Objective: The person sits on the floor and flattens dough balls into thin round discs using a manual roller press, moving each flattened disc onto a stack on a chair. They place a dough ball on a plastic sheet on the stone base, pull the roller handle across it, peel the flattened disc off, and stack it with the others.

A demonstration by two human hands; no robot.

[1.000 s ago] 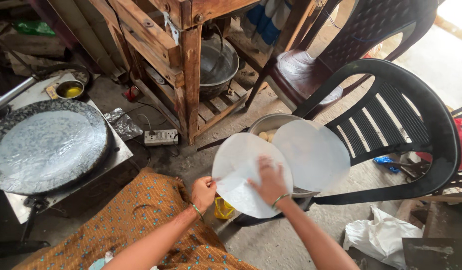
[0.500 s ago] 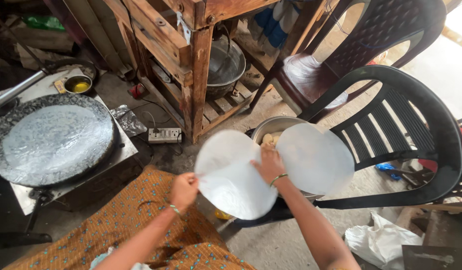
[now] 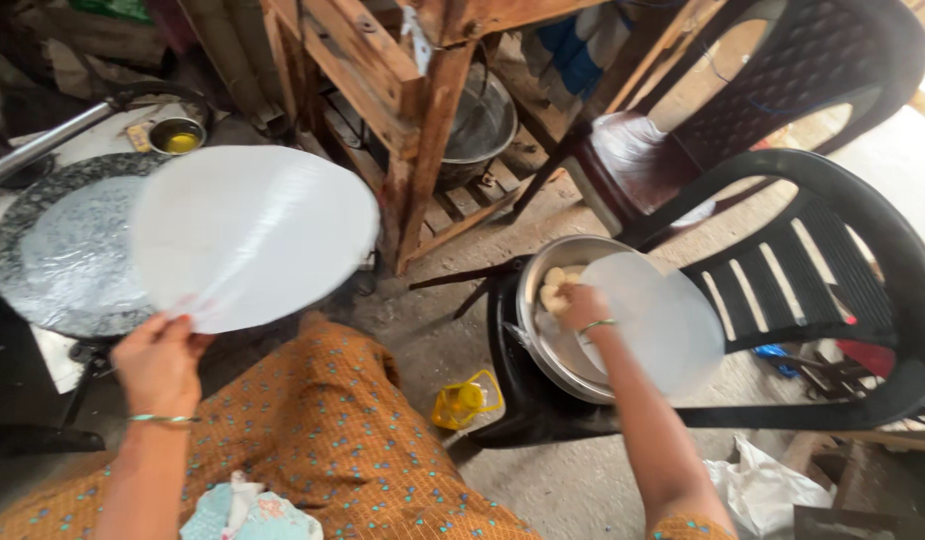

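**Dough sheet swings out over the griddle**

Orange patterned cloth (image 3: 323, 440) covers the person's lap at the near edge of the view. Above it the left hand (image 3: 161, 362) pinches the near rim of a thin, round white dough sheet (image 3: 253, 232) between thumb and fingers. The sheet fans up and away from the fingers and tilts leftward, so its far half overlaps the round dark griddle (image 3: 68, 255). The griddle lies just beyond and to the left of that hand, which makes the left hand much the nearer one to it.

The right hand (image 3: 583, 305) reaches into a steel bowl (image 3: 543, 335) on the seat of a black plastic chair (image 3: 843, 300). Its fingers curl down onto pale dough balls (image 3: 555, 290); whether they pinch one I cannot tell. A second round white sheet (image 3: 658, 320) rests across the bowl's right side. A small yellow bottle (image 3: 463, 400) lies on the floor beside the chair.

Farther off stand a wooden frame (image 3: 423, 110), a small cup of yellow oil (image 3: 178, 138) behind the griddle, and a second dark chair (image 3: 783, 90).

Half a second ago both hands held the first sheet up in front of the bowl. Now it has travelled left, held by one hand alone, and the right hand has dropped to the dough.
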